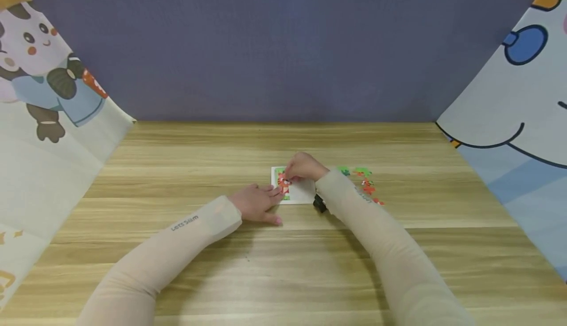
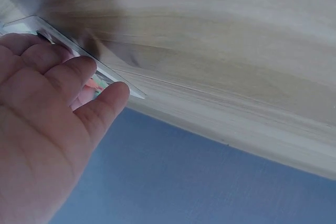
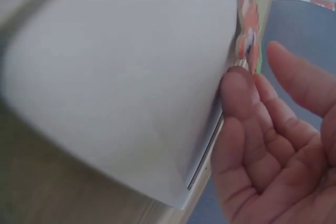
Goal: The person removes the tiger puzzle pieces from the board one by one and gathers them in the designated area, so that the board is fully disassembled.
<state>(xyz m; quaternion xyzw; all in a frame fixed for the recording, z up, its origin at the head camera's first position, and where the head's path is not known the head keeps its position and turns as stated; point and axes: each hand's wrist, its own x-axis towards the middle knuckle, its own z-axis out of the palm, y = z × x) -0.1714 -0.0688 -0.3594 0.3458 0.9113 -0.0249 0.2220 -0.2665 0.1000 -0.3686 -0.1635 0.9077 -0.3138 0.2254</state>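
Note:
A white puzzle tray (image 1: 304, 193) lies on the table, with joined orange and green jigsaw pieces (image 1: 284, 184) along its left side. My left hand (image 1: 259, 203) rests at the tray's left edge, fingers stretched over the pieces and thumb spread toward me. From above, my right hand (image 1: 305, 166) reaches onto the same pieces with bent fingers. In the right wrist view, its fingertips (image 3: 237, 90) are right at the edge of an orange jigsaw piece (image 3: 252, 32), while the thumb (image 3: 294, 74) stands apart from them.
Several loose jigsaw pieces (image 1: 367, 185) lie right of the tray, partly behind my right sleeve (image 1: 354, 198). A small black object (image 1: 319, 203) sits under the right wrist. A dark blue panel (image 1: 283, 45) stands along the table's back edge, with printed cartoon panels on both sides.

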